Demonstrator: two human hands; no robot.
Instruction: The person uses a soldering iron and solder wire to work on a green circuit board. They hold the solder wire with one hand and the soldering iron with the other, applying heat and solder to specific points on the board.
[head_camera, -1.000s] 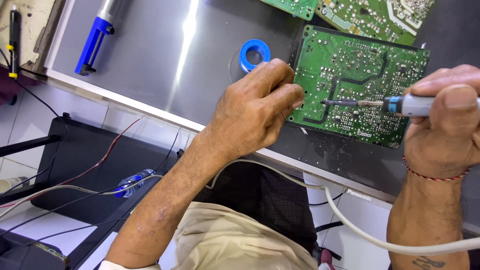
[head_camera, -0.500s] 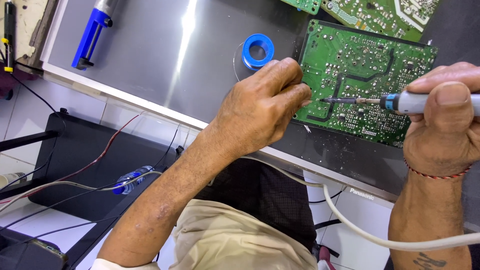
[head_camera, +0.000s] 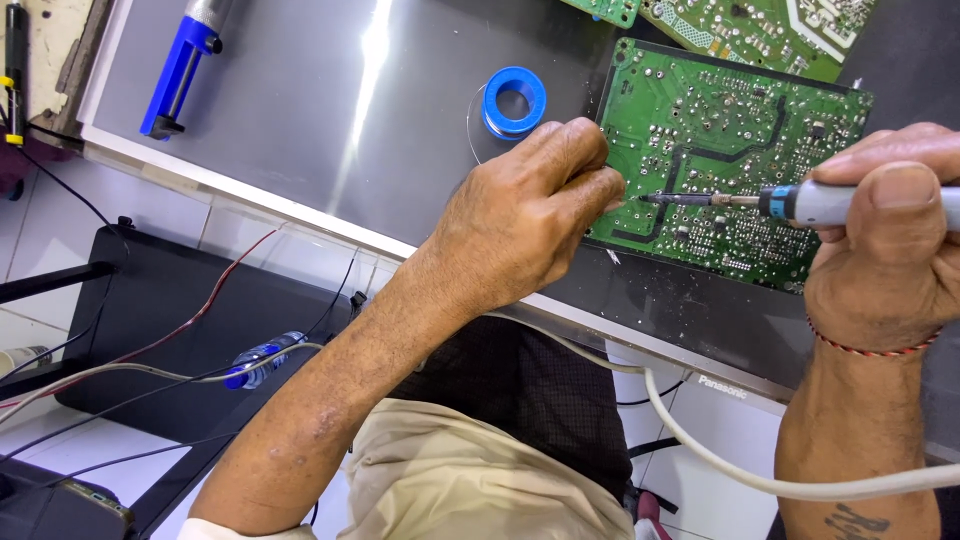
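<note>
Left hand: left hand (head_camera: 525, 225) is curling nearly closed, its fingertips pinching together at the near-left edge of the green circuit board (head_camera: 725, 165); whether a strand of solder is lying between them cannot be told.
Right hand: right hand (head_camera: 885, 250) is wrapping firmly around the grey-and-blue handle of the soldering iron (head_camera: 790, 203), thumb lying along the top.
Iron tip: it is pointing leftward toward the left fingertips, hovering on or just above the board's solder side between the two hands.
Board: it is lying solder side up on the grey panel (head_camera: 300, 110), directly under both hands.
Progress: judging by the pose, one joint is being worked right now; how many joints are finished or waiting cannot be read from the board.
Nearby: blue solder spool (head_camera: 514, 100) is sitting just beyond the left hand; a blue desoldering pump (head_camera: 180, 68) is lying well away to the left; the iron's white cord (head_camera: 720, 460) is trailing under the right wrist.
</note>
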